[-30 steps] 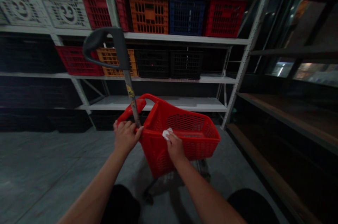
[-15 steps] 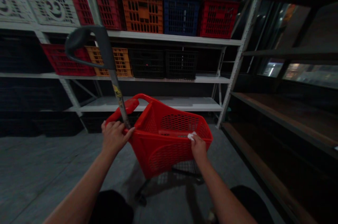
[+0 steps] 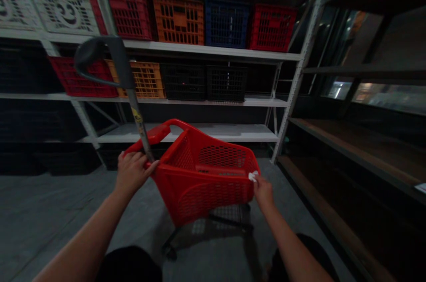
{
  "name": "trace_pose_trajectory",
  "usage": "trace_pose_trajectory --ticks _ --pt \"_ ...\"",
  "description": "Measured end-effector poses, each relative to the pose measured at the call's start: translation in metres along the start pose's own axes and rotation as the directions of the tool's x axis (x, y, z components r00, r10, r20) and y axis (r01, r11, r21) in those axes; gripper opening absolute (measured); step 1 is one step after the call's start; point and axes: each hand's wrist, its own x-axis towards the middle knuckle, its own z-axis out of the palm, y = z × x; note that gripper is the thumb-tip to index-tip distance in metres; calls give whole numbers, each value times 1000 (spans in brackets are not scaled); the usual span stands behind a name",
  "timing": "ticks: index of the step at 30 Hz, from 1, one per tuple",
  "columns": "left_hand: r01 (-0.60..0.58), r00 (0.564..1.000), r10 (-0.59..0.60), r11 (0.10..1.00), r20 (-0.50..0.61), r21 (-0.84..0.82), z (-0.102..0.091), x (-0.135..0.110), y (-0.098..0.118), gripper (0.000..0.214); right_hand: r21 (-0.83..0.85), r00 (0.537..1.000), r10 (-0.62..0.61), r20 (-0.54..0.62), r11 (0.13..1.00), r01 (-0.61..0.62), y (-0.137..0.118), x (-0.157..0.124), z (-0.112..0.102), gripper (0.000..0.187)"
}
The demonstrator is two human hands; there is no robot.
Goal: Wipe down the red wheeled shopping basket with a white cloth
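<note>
Cart rim (image 3: 175, 144) touches left hand (image 3: 132, 173), right hand (image 3: 263, 192).

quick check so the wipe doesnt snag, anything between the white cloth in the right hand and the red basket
Nothing visible. The white cloth in the right hand sits right at the right rim of the red basket, with no other object between them.

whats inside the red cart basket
Inside the red basket, a red bar shows beyond the near wall. That wall hides the basket's bottom, so anything lying there cannot be seen.
</note>
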Motion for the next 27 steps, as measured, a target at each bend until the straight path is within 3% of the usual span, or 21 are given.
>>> trace_pose_trajectory --ticks 4,6,8,9,11,13,14,17,19,21,24,27 --pt "103 992 -103 995 -67 6 8 1 -8 46 -5 999 34 42 999 -34 12 2 -10 29" --pt "249 950 -254 967 -180 -51 8 -5 3 52 38 997 13 77 999 -16 1 2 -7 28" --pt "340 885 -372 927 -281 -158 6 -16 28 53 96 994 -19 109 995 8 -13 -2 -1 27" --pt "316 884 -366 926 -291 -204 5 -23 46 49 130 991 -47 124 991 31 -20 -5 1 27" --pt "157 940 -230 947 -251 -280 3 -37 89 36 189 982 -120 146 978 91 -33 -14 6 27" --pt "-16 993 -25 943 -118 -331 6 -48 136 27 228 966 -207 155 959 169 -45 -27 11 29" --pt "-60 998 45 934 -51 -352 9 -52 157 25 240 954 -255 158 947 213 -51 -34 14 31" --pt "-27 995 61 924 78 -382 22 -58 200 28 268 903 -401 155 897 353 -61 -47 25 35" --pt "51 993 -11 935 115 -351 32 -58 206 35 291 869 -472 147 861 418 -61 -44 31 34" --pt "78 989 -28 932 143 -353 40 -57 201 39 296 865 -484 129 852 432 -56 -29 37 32" --pt "75 984 -4 916 180 -393 47 -54 189 40 267 908 -408 98 890 370 -49 -3 45 30" --pt "79 982 -1 910 188 -407 50 -53 184 38 256 937 -335 97 919 302 -58 -3 48 30"
